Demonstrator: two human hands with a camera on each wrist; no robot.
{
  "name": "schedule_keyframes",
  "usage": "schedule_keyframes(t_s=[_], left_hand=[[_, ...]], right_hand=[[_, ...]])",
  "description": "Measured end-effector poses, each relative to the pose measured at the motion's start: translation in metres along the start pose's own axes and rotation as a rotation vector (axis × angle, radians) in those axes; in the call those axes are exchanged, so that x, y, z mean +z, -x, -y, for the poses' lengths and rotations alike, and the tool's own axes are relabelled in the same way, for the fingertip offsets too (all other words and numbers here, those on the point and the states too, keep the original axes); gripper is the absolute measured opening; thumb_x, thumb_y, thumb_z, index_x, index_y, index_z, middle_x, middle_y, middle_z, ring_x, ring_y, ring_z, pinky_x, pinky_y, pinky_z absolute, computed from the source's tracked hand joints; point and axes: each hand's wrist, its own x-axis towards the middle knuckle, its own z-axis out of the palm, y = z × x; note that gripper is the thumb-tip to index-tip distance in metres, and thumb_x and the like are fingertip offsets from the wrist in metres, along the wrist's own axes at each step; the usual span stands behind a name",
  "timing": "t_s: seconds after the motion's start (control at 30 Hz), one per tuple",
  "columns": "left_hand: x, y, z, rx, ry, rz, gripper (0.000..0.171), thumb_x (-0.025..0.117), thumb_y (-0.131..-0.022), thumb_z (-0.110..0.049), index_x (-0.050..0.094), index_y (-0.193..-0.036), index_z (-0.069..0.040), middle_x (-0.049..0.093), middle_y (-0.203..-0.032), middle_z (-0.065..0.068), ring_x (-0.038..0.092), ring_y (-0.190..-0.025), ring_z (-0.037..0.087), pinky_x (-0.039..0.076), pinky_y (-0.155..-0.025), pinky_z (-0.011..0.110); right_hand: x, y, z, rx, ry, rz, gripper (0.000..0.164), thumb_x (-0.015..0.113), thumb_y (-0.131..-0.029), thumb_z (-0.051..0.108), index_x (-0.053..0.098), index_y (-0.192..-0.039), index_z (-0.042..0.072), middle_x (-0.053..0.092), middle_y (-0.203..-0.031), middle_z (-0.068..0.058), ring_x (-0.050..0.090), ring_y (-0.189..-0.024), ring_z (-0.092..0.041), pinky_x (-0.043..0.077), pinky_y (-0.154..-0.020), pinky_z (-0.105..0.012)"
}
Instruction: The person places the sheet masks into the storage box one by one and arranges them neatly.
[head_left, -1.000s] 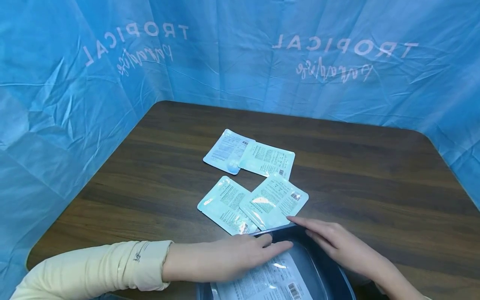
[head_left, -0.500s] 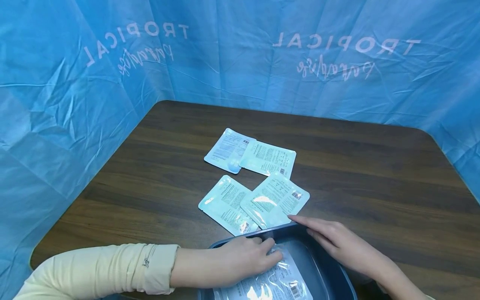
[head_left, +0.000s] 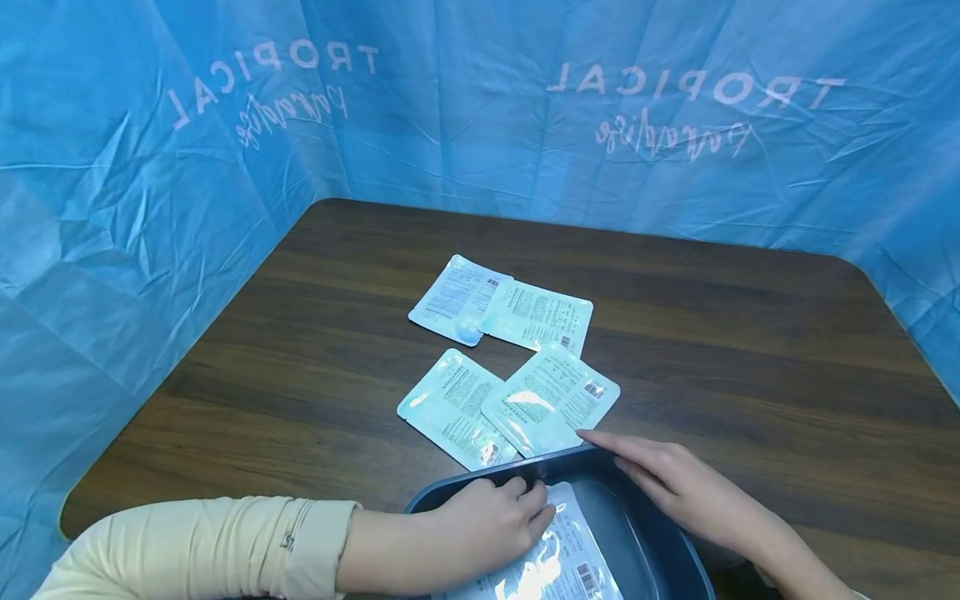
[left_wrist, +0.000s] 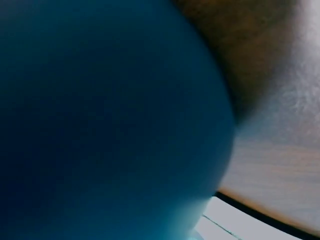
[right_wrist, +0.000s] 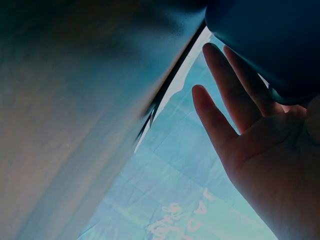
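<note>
A dark blue plastic bin (head_left: 630, 521) stands at the near edge, cut off below. In it lies a pale blue sheet mask sachet (head_left: 573, 550) with print and a barcode. My left hand (head_left: 480, 525) reaches over the bin's left side, its curled fingers gripping the sachet's upper part; the fingertips are hidden. My right hand (head_left: 686, 496) rests along the bin's right rim with straight fingers; in the right wrist view the hand (right_wrist: 260, 145) lies against the bin's outer wall (right_wrist: 280, 45). The left wrist view holds mostly the dark bin wall (left_wrist: 110, 110), blurred.
Beyond the bin, several sachets lie on the dark wooden table (head_left: 750, 350): two overlapping ones, a left sachet (head_left: 450, 408) and a right sachet (head_left: 555, 400), and behind them a bluish sachet (head_left: 457, 300) and a green one (head_left: 540, 317). A blue curtain (head_left: 480, 117) encloses the table.
My left hand has dropped into the bin, from outstretched fingers over the rim to curled fingers at the sachet, whose glare has shifted. The right hand stays on the rim.
</note>
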Motion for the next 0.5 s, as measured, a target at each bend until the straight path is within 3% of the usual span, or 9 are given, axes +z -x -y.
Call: schedule_keyframes(t_s=[0.07, 0.17, 0.3, 0.43, 0.5], left_hand=[[-0.002, 0.001, -0.001, 0.005, -0.037, 0.018, 0.03, 0.057, -0.095, -0.025, 0.062, -0.123, -0.018, 0.058, -0.114, -0.001, 0.051, -0.079, 0.008, 0.041, -0.049, 0.014], [-0.01, 0.005, 0.003, 0.02, -0.068, -0.008, 0.03, 0.058, -0.094, -0.026, 0.063, -0.122, -0.019, 0.058, -0.113, -0.001, 0.049, -0.078, 0.008, 0.038, -0.048, 0.013], [-0.031, 0.013, 0.023, -0.01, 0.096, -0.143, 0.027, 0.066, -0.089, -0.02, 0.065, -0.116, -0.016, 0.061, -0.096, -0.002, 0.053, -0.077, 0.008, 0.045, -0.057, 0.015], [-0.048, 0.021, 0.064, -0.158, 0.265, -0.291, 0.036, 0.075, -0.08, -0.015, 0.065, -0.115, -0.012, 0.064, -0.091, 0.001, 0.059, -0.076, 0.011, 0.048, -0.059, 0.019], [-0.047, 0.025, 0.087, -0.251, 0.301, -0.299, 0.041, 0.078, -0.078, -0.014, 0.064, -0.117, -0.011, 0.064, -0.094, 0.002, 0.06, -0.079, 0.013, 0.049, -0.061, 0.021]], right_hand=[[0.0, 0.0, 0.0, -0.001, 0.0, -0.001, 0.043, 0.048, -0.098, 0.01, 0.045, -0.14, 0.021, 0.053, -0.131, 0.002, 0.053, -0.114, -0.017, 0.046, -0.086, -0.039], [0.001, 0.0, 0.0, -0.004, -0.002, 0.001, 0.043, 0.048, -0.098, 0.01, 0.045, -0.14, 0.021, 0.053, -0.13, 0.002, 0.053, -0.113, -0.016, 0.046, -0.086, -0.038], [0.001, 0.0, 0.0, -0.004, -0.016, 0.014, 0.042, 0.048, -0.098, 0.011, 0.045, -0.14, 0.02, 0.053, -0.13, 0.002, 0.054, -0.112, -0.016, 0.046, -0.086, -0.037], [-0.001, 0.0, 0.0, 0.003, -0.019, 0.017, 0.044, 0.05, -0.097, 0.009, 0.045, -0.14, 0.02, 0.053, -0.13, 0.002, 0.054, -0.112, -0.016, 0.046, -0.087, -0.038], [0.0, -0.001, -0.001, 0.003, -0.004, 0.013, 0.045, 0.051, -0.097, 0.008, 0.045, -0.14, 0.02, 0.053, -0.13, 0.002, 0.054, -0.113, -0.016, 0.045, -0.087, -0.039]])
